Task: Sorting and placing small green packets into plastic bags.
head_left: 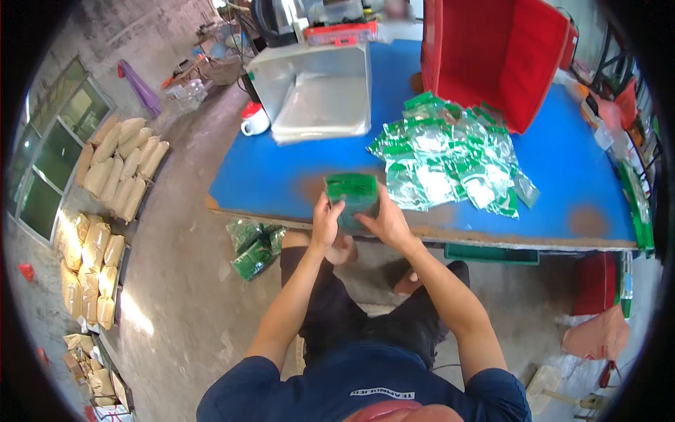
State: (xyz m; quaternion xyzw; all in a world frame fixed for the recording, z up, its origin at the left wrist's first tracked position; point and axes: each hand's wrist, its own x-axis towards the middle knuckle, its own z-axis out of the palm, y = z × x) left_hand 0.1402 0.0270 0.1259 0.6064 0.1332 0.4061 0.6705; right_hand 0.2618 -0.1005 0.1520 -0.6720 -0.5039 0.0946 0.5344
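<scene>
A stack of green-topped clear plastic packets (351, 187) is held upright between my two hands at the table's front edge. My left hand (326, 219) grips its left side, with the thumb across the near face. My right hand (387, 222) closes on the right side, its thumb also over the near face. The stack's lower part is blurred, so I cannot tell how many packets are in it. To the right of my hands, a loose heap of shiny green and clear packets (450, 158) is spread over the blue table (295, 158).
A red crate (492, 56) lies tipped behind the heap, its opening facing me. A pale bin (316, 95) holding flat sheets and a red-lidded white mug (254, 119) stand back left. Bundled green packets (254, 254) lie on the floor. Filled tan sacks (116, 165) are stacked far left.
</scene>
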